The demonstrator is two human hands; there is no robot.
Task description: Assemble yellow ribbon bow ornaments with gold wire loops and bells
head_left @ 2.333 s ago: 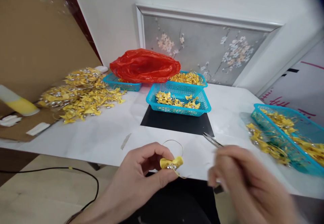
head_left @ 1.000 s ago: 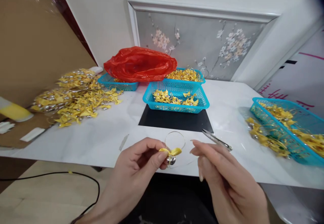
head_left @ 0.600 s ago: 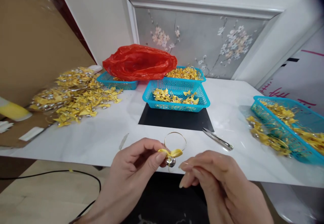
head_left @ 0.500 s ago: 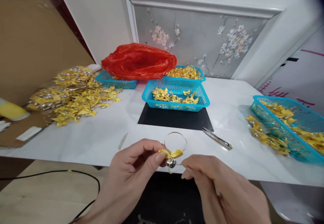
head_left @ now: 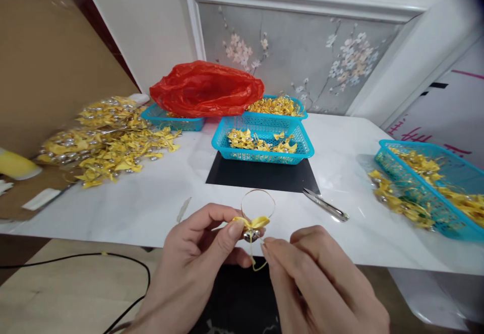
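Yellow bow (head_left: 260, 221): was held over the near edge of the white table (head_left: 147, 213), with silvery bells (head_left: 249, 236) bunched beneath.
Left hand (head_left: 196, 253): was closed, the bow being pinched between thumb and finger.
Right hand (head_left: 317, 278): was closed at the fingertips, where a thin pale strand seemed to be gripped just beside the bells.
Yellow cord (head_left: 251, 253): was left hanging below the bells.
Strand work: was judged to be in hand at the bells; a steady left pinch and fine right-hand guidance were called for.
Metal tool (head_left: 327, 206): was laid partly on the black mat (head_left: 260, 179), untouched.
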